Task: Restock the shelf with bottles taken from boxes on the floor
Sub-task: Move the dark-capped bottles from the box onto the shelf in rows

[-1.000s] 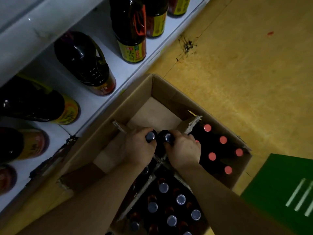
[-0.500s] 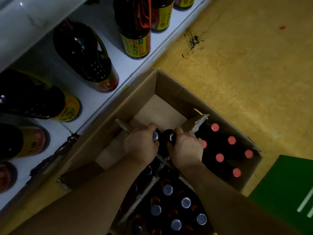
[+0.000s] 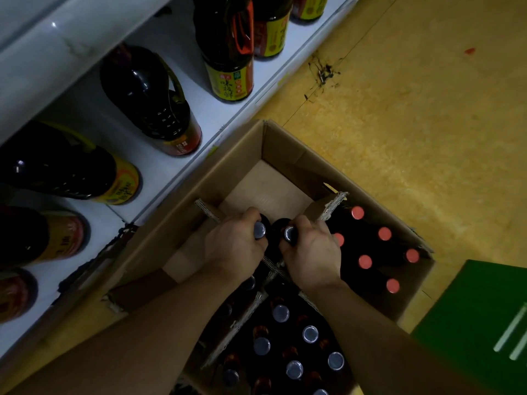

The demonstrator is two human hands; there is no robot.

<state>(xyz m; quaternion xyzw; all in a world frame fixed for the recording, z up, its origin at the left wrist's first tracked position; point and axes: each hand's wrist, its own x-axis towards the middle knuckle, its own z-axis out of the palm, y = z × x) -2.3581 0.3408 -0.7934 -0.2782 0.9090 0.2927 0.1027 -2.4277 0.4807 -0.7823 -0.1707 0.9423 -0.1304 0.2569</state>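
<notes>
An open cardboard box (image 3: 288, 143) sits on the floor beside the white shelf (image 3: 182, 169), split by cardboard dividers. My left hand (image 3: 233, 249) grips the neck of a dark silver-capped bottle (image 3: 259, 230). My right hand (image 3: 312, 253) grips the neck of a second silver-capped bottle (image 3: 290, 232) right beside it. Both bottles stand near the box's middle, their bodies mostly hidden by my hands. Several red-capped bottles (image 3: 365, 261) fill the right compartment; several silver-capped bottles (image 3: 310, 333) fill the near one. The far compartment shows bare cardboard.
Large dark sauce bottles (image 3: 148, 98) with yellow labels stand on the shelf's lowest level at left and top. The yellow floor (image 3: 413, 124) stretches to the right. A green box (image 3: 479, 323) lies at the lower right next to the cardboard box.
Both hands stay on the same two bottle necks. The view has shifted a little, so box and shelf sit slightly lower and to the right in the picture.
</notes>
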